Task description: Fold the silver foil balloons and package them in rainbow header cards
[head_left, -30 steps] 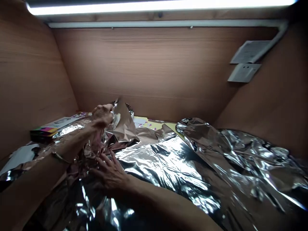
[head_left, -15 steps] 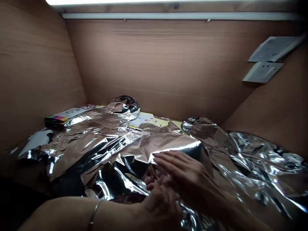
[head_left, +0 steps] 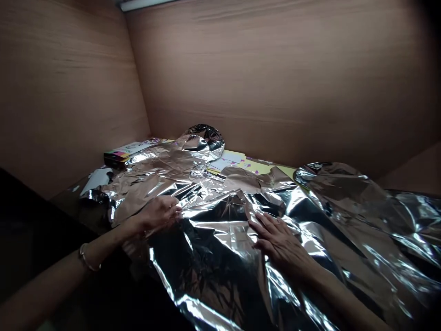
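Note:
A large, flat silver foil balloon [head_left: 220,271] spreads over the table and hangs down at the front, creased and mirror-bright. My left hand [head_left: 160,212] has its fingers closed on the foil's left edge. Across from it, my right hand [head_left: 275,234] lies flat on the foil with fingers stretched out, pressing the surface. More foil with a rounded, crinkled end [head_left: 203,140] lies behind my left hand. To the right, another rounded foil piece [head_left: 330,177] overlaps the rest. Where one foil piece stops and the other starts is hard to tell.
Wooden panels [head_left: 268,82] close in the back and left. At the back left lies a stack of colourful printed packs [head_left: 126,151], with a white piece [head_left: 96,180] in front of it. Yellow and white papers [head_left: 257,165] show behind the foil.
My hands were close together low in the middle; now they are apart, the left moved left and up to the foil's edge. The front foil is spread flatter. The view turned.

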Demonstrator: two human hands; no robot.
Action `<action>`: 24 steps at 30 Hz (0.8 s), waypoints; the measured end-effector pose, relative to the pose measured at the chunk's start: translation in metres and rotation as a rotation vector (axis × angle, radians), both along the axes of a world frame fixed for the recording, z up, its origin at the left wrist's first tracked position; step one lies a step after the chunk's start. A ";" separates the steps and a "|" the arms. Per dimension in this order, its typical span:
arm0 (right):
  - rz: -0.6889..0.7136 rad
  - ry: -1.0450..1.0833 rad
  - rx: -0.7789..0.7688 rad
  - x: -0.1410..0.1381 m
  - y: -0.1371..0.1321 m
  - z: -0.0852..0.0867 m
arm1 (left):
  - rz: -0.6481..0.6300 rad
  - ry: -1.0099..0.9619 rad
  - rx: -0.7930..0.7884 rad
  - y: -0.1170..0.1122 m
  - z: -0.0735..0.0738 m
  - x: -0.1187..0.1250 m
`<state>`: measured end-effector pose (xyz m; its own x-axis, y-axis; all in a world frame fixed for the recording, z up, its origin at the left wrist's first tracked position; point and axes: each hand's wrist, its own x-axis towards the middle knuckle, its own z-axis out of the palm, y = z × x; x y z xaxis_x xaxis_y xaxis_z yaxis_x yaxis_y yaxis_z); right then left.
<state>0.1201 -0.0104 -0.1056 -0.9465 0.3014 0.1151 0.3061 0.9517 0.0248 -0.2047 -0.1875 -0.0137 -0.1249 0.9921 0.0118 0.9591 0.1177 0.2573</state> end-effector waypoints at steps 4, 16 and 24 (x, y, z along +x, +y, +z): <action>-0.078 -0.020 -0.006 -0.006 0.007 0.003 | 0.126 -0.154 -0.084 -0.005 -0.017 -0.003; -0.099 -0.015 0.111 -0.040 0.037 0.022 | 0.240 -0.262 -0.152 -0.004 -0.026 -0.003; -0.115 -0.028 0.038 -0.088 0.036 0.012 | 0.331 -0.436 -0.203 -0.005 -0.026 -0.009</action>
